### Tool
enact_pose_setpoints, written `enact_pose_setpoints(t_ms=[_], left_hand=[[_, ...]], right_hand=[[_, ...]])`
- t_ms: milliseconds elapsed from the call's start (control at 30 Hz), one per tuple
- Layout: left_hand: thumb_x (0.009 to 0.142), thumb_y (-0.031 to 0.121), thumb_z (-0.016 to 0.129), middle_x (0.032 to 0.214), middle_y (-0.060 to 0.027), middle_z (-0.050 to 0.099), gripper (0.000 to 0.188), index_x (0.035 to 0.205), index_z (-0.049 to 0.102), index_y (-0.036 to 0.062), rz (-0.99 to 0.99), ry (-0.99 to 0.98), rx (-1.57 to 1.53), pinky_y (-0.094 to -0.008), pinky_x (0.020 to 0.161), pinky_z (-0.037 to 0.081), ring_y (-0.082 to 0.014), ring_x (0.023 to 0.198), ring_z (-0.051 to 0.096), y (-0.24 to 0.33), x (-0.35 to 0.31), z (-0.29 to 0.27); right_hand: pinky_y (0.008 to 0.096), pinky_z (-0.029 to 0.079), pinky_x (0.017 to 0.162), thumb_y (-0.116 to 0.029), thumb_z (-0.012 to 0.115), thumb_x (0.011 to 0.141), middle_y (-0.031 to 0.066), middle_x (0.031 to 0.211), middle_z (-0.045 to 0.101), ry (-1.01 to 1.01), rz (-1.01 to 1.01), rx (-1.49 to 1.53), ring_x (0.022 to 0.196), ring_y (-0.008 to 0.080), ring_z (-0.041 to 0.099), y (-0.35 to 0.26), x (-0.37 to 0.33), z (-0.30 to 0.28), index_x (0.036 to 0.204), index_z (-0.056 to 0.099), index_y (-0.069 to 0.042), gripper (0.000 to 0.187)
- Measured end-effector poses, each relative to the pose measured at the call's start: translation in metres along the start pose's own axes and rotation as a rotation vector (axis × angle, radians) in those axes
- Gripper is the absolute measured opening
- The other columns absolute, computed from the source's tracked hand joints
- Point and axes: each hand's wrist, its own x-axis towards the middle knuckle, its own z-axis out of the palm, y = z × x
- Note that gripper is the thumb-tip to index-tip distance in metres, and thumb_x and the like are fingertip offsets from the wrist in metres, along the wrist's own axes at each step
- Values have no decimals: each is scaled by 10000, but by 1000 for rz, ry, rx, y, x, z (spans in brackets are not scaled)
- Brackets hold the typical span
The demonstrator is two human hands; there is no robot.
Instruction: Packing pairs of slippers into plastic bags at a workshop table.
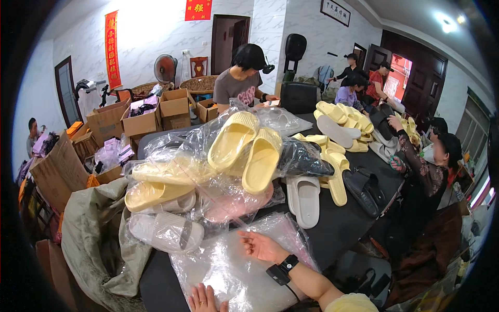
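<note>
Both of my hands are over a stack of clear plastic bags (pixel 223 275) at the near edge of the dark table. My left hand (pixel 204 300), a ring on one finger, is partly cut off by the lower edge; its fingers lie flat on the bags. Above the bags' middle, my right hand (pixel 264 247) has loosely bent fingers that are apart, with nothing visible in them. A dark watch-like band circles that wrist. Just beyond lies a heap of bagged slippers: a grey pair (pixel 166 232), a pink one (pixel 241 204) and a yellow pair (pixel 262 161) on top.
Loose grey slippers (pixel 303 201), yellow slippers (pixel 335 174) and black slippers (pixel 365 191) lie to the right on the table (pixel 332 229). An olive sack (pixel 96 234) and cardboard boxes (pixel 62 169) stand left. One person (pixel 239 83) is across the table; others work along the right side.
</note>
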Motion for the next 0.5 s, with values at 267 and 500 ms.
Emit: enact_pose_setpoints(t_ms=[267,500], left_hand=[[863,364,490,1410,-169,328,585,1332,382,30,-40,-12,0,-486,1067,181,-340,1322,258,-10,-4,11],[839,447,534,1359,-168,394,597,1287,457,61,48,105,-18,-459,1024,266,-326,1243,380,-13,4,13]], right_hand=[[273,439,736,-227,445,939,48,973,557,31,60,56,787,142,510,3,8,-5,1251,468,-32,369],[268,406,686,-225,495,900,31,899,546,156,28,6,744,134,493,-9,-2,6,1150,541,-55,306]])
